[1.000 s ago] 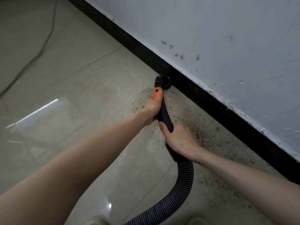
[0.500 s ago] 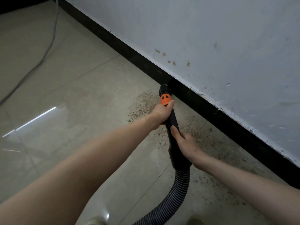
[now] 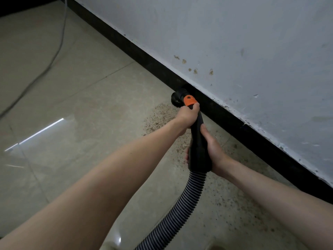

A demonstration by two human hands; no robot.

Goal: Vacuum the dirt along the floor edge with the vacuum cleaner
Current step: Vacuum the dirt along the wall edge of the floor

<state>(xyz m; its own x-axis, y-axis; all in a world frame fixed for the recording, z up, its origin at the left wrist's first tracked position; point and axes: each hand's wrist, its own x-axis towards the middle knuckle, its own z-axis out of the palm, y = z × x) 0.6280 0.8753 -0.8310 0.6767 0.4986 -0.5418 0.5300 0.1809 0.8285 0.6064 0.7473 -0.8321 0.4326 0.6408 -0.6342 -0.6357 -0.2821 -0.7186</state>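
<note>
While left hand [image 3: 187,115] grips vacuum handle [image 3: 198,141], right hand [image 3: 213,152] grips it lower, nozzle [image 3: 177,99] at baseboard [image 3: 234,123]

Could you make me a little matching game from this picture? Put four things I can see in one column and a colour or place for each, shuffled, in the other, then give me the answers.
Things:
1. collar on the vacuum nozzle
2. ribbed hose
3. skirting board
4. loose cable

Descriptions:
A. lying on the floor tiles far to the left
B. orange, just beyond the left hand
C. black band along the foot of the wall
D. running down from the handle that the right hand grips

Pairs: 1-B, 2-D, 3-C, 4-A
</note>
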